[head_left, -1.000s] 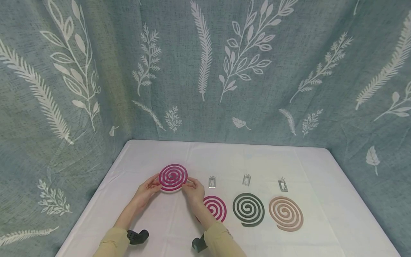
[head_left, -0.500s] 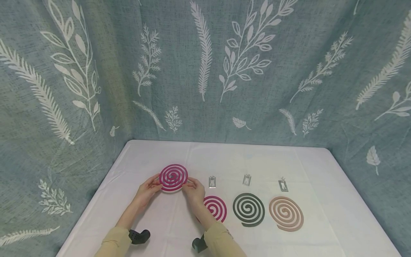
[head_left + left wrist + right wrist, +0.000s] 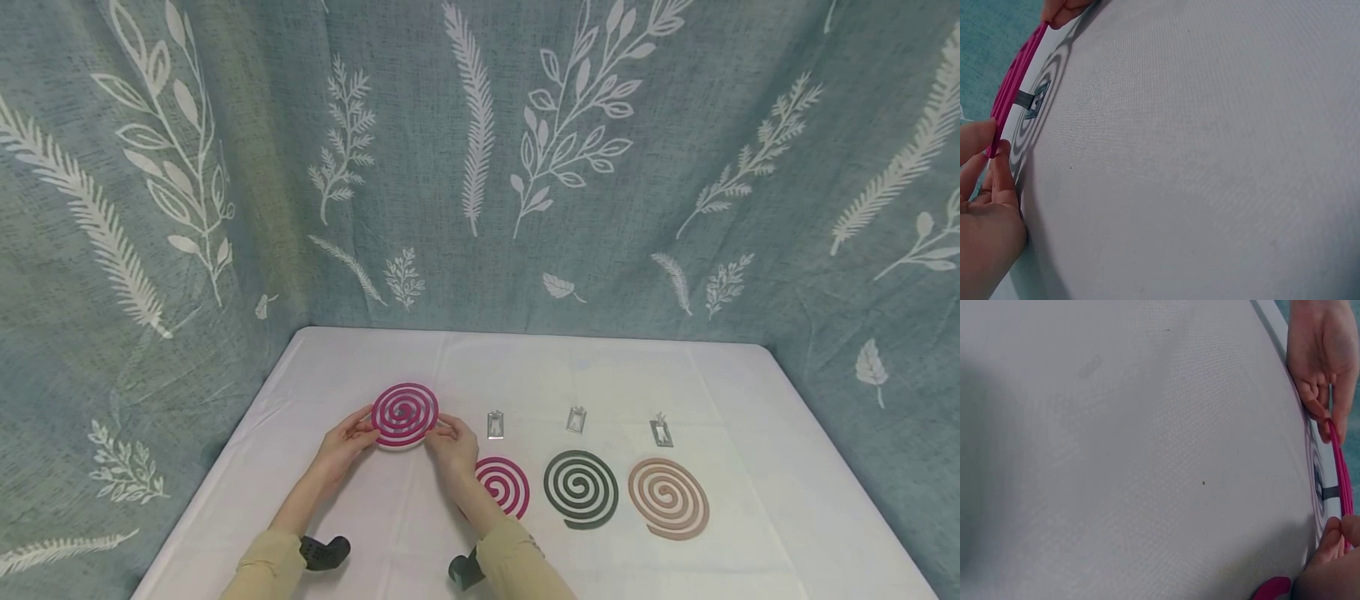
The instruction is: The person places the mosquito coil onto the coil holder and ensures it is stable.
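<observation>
Both hands hold a magenta mosquito coil [image 3: 403, 410] level above the table at left of centre. My left hand [image 3: 341, 442] pinches its left edge between thumb and fingers. At the opposite edge, my right hand [image 3: 454, 450] pinches it the same way. Under the coil, a small metal coil stand [image 3: 1025, 99] has its base on the cloth and its upright tab reaching up to the coil's underside. The coil's shadow rings fall around that base. From the head view, the stand is mostly hidden by the coil.
A second magenta coil [image 3: 513, 487], partly behind the right forearm, a dark green coil [image 3: 580, 490] and a tan coil [image 3: 667, 498] lie in a row. Behind them lie metal stands: left [image 3: 489, 425], middle [image 3: 570, 419] and right [image 3: 664, 440]. White cloth covers the table [image 3: 600, 367].
</observation>
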`<state>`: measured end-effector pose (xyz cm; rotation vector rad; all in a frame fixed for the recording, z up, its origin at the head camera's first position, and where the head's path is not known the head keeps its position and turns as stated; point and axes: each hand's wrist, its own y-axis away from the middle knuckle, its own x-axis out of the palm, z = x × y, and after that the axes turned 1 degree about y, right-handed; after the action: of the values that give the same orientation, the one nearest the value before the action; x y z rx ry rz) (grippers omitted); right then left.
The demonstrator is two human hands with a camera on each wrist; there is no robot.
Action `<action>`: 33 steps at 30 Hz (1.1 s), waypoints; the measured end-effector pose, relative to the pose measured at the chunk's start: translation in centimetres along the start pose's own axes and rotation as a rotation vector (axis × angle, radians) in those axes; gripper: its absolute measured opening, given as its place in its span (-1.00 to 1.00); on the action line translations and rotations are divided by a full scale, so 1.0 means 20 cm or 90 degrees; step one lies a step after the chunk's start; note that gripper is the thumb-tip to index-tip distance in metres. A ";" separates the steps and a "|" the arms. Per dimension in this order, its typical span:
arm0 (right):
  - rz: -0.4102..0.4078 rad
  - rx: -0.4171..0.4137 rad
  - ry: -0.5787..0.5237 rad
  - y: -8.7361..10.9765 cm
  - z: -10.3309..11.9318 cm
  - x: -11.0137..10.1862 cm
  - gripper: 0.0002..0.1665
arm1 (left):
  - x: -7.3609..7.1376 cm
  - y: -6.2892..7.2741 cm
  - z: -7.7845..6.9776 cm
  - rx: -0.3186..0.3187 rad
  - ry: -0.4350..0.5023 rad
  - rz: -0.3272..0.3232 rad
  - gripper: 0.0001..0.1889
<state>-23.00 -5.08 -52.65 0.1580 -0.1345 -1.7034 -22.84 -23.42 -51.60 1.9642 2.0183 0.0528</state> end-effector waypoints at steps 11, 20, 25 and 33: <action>-0.003 -0.002 0.007 0.00 0.00 0.00 -0.62 | -0.01 0.00 0.00 0.004 0.000 -0.004 -0.38; -0.002 0.002 0.023 0.01 0.01 0.00 -0.60 | 0.00 0.00 -0.01 0.007 -0.009 0.001 -0.37; -0.008 0.002 0.020 0.00 0.01 0.00 -0.59 | 0.00 0.01 -0.01 0.012 -0.011 0.006 -0.38; -0.010 0.005 0.016 0.00 0.01 0.00 -0.61 | 0.00 0.00 -0.01 0.010 -0.014 0.003 -0.38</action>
<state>-23.00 -5.14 -52.44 0.1872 -0.1210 -1.7158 -22.82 -23.41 -51.33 1.9711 2.0056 0.0167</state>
